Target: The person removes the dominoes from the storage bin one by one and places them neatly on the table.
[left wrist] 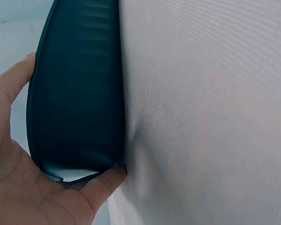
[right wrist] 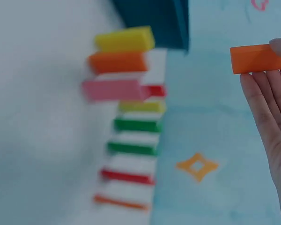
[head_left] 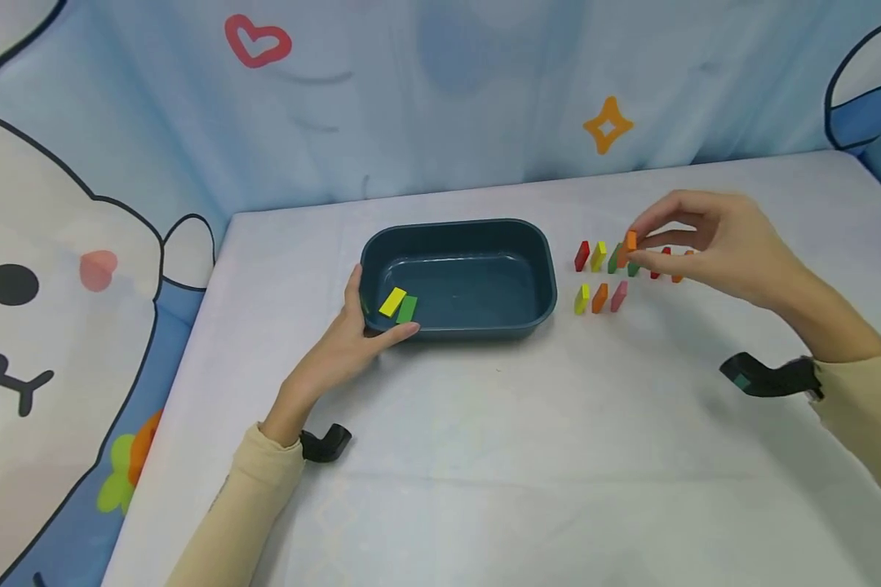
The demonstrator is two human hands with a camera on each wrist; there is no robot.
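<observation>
Orange block pinched in the right hand above nine standing blocks; two lie in the tub, its left corner gripped by the left hand.

Soft, even light, faint shadows; the head view is sharp, while the right wrist view blurs the standing coloured wooden blocks.
</observation>
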